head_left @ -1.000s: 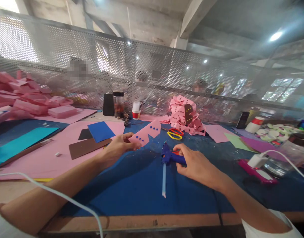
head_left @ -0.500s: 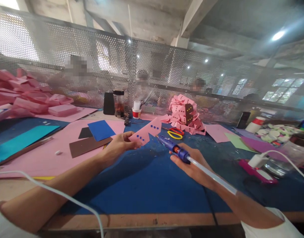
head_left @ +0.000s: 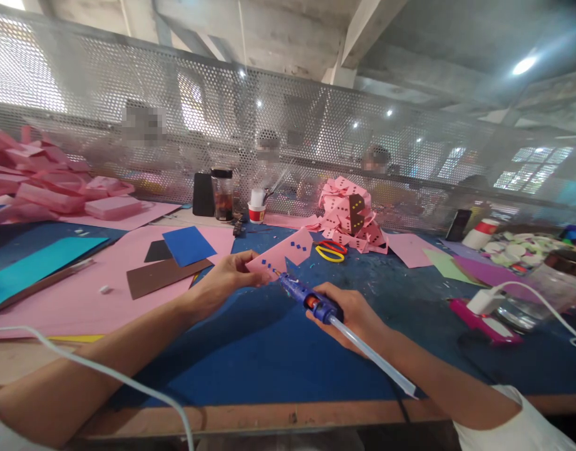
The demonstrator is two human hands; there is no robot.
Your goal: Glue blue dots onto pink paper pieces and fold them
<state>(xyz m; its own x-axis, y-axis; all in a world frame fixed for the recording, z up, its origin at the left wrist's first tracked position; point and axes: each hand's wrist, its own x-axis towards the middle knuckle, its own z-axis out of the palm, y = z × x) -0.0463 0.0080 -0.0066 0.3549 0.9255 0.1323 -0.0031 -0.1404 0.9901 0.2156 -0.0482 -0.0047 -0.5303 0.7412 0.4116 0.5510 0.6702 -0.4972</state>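
Over the blue tabletop (head_left: 250, 363): glue gun (head_left: 295, 290) nearer, notched pink card (head_left: 281, 255) beyond.
From my remote seat, I see the right hand (head_left: 356, 313) wrapped around the glue gun; I'd expect rigid plastic, safest held well back from a probably hot nozzle (head_left: 278, 274). Past it, the left hand (head_left: 234, 275) pinches the pink card's left end; it looks light, flexible, easily creased, so I'd hold its edges gently.

- The bare right hand (head_left: 351, 310) has swung the dark-blue plastic glue gun (head_left: 295, 289) leftward.
- Its nozzle (head_left: 278, 274) has come to the notched, blue-dotted pink paper's (head_left: 275, 254) lower edge.
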